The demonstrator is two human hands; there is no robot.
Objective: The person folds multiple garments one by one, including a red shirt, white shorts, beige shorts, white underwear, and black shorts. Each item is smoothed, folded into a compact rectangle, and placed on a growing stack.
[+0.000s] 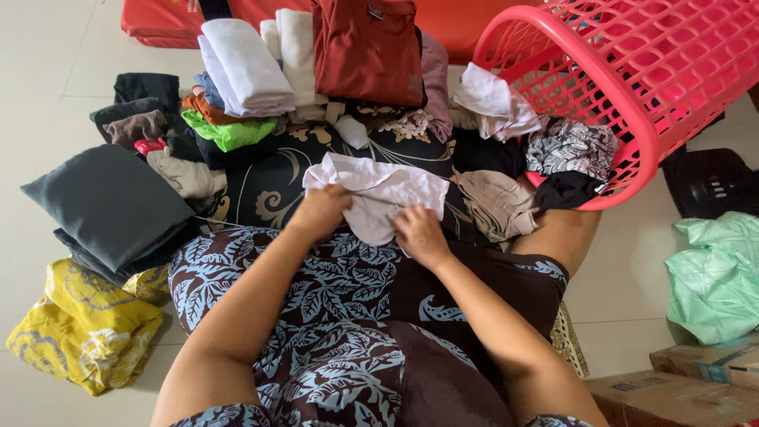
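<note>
A person sits on a pale tiled floor (47, 47), legs covered by a dark leaf-print skirt (332, 316). Both hands work a white garment (379, 194) lying across the lap at the centre of view. The left hand (320, 212) has its fingers clamped on the cloth's left edge; the right hand (419, 236) pinches the lower right part, fingers closed into the fabric.

At 12 o'clock lies a rust-red shirt (368, 51), with folded white cloths (245, 67) just to its left and a bright green piece (229, 133) below those. At 2 o'clock a red plastic laundry basket (632, 87) lies tipped on its side, crumpled clothes spilling from its mouth, among them a black-and-white patterned piece (571, 146) and a beige one (494, 204). At 9 o'clock sits a stack of dark grey folded fabric (111, 202), and at 8 o'clock a yellow patterned bundle (87, 332). A mint-green cloth (715, 277) lies at 4 o'clock, above cardboard boxes (680, 391). A red mat (158, 20) edges the floor at 11 o'clock.
</note>
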